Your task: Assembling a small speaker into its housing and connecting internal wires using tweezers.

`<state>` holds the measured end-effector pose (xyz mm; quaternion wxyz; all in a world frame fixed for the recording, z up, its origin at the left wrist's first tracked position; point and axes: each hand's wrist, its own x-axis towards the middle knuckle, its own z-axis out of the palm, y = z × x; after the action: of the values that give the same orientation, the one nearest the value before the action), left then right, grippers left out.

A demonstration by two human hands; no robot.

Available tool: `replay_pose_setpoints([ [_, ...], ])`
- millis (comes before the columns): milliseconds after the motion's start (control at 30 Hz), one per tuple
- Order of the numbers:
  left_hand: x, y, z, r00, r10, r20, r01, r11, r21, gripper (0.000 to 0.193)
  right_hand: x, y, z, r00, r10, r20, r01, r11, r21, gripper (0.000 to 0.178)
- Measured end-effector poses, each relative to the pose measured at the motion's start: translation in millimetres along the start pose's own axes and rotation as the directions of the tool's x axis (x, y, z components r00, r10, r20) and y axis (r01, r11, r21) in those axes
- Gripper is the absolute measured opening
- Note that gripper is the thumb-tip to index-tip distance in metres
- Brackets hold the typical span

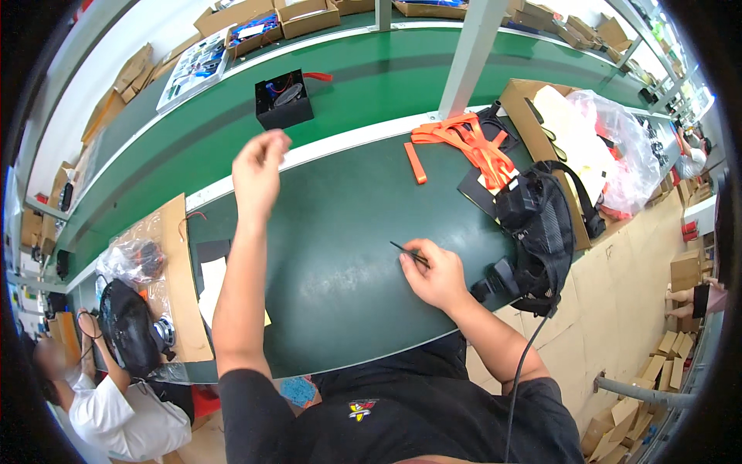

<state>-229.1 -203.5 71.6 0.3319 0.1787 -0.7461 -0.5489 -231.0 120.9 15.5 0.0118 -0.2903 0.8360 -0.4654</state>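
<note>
My left hand [259,174] is raised over the white rail at the far edge of the dark green work table [332,309]. Its fingers are bunched together, and whatever may lie between them is hidden. Just beyond them, on the green conveyor belt [386,81], stands an open black box [284,114]. Wires and a round grey part show inside it, and an orange strap end sticks out at its right. Low over the table's middle, my right hand [437,277] is closed around slim black tweezers [410,254], their tip pointing up and left.
Orange straps [468,143] and a black mesh bag [545,232] lie at the right, beside a carton [528,104] with clear plastic. A grey post [473,58] rises behind. Cardboard [188,294] lies at the left. Another person [127,410] works at lower left.
</note>
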Motion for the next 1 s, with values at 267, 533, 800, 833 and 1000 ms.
replay_pose_setpoints([
  [267,-212.5,173.6,-8.9,0.646,0.603,0.468,0.118,0.526,-0.842,0.049,-4.2,0.7,3.8,0.998,-0.047,0.043,0.049,0.997,-0.061,0.017],
  [533,-258.3,206.1,0.0,0.637,0.626,0.45,0.432,0.194,-0.881,0.031,-7.8,9.3,8.7,0.986,-0.164,-0.018,0.163,0.985,-0.05,0.015],
  [800,-267.9,180.9,5.4,0.965,0.093,0.245,0.2,0.346,-0.917,0.021,-10.6,5.9,6.5,0.989,-0.147,-0.005,0.146,0.988,-0.052,0.016],
  [833,-256.5,159.1,9.3,0.985,0.031,0.168,0.138,0.435,-0.89,0.025,-7.8,3.8,4.2,0.993,-0.111,0.032,0.112,0.993,-0.035,0.016],
  [1000,-241.2,122.6,21.4,0.979,-0.15,0.139,0.185,0.368,-0.911,0.028,-4.6,14.9,7.3,0.985,-0.171,-0.035,0.172,0.985,0.013,0.014],
])
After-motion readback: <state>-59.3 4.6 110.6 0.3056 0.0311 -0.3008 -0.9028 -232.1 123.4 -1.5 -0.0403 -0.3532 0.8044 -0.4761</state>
